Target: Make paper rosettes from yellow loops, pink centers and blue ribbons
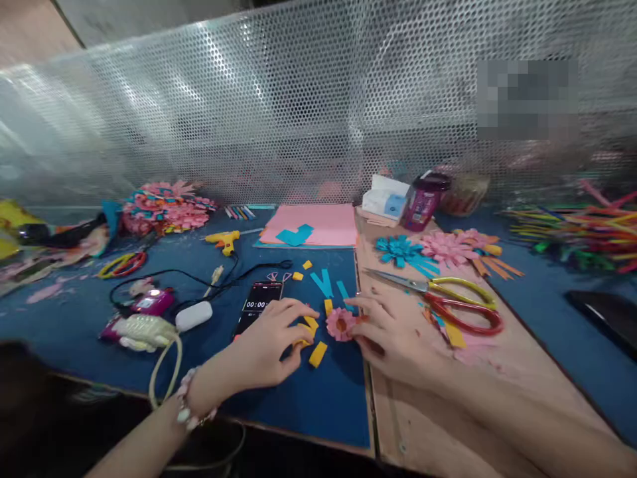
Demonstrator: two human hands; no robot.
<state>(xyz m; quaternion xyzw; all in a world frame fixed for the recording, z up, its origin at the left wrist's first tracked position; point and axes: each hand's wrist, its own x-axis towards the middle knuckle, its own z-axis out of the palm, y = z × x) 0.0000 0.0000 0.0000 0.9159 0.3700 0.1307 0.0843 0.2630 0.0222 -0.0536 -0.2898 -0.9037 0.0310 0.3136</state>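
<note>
My right hand (pixel 395 335) pinches the edge of a small pink paper flower (pixel 341 325), held just above the blue board. My left hand (pixel 266 342) rests low over the board, thumb apart from its curved fingers. Folded yellow paper strips (pixel 310 324) lie at those fingertips; whether they are touched is hard to tell. A loose yellow paper piece (pixel 318 354) lies between the two hands. Blue paper strips (pixel 323 283) are just beyond the flower. A phone (pixel 256 302) showing a timer is partly covered by my left hand.
Scissors (pixel 460 302) with yellow and red handles lie right of my right hand, below finished paper flowers (pixel 445 247). Pink paper sheets (pixel 318 222) sit at the back. A yellow glue gun (pixel 223 241) and cables (pixel 174 271) are on the left. Perforated metal (pixel 298 99) rises behind.
</note>
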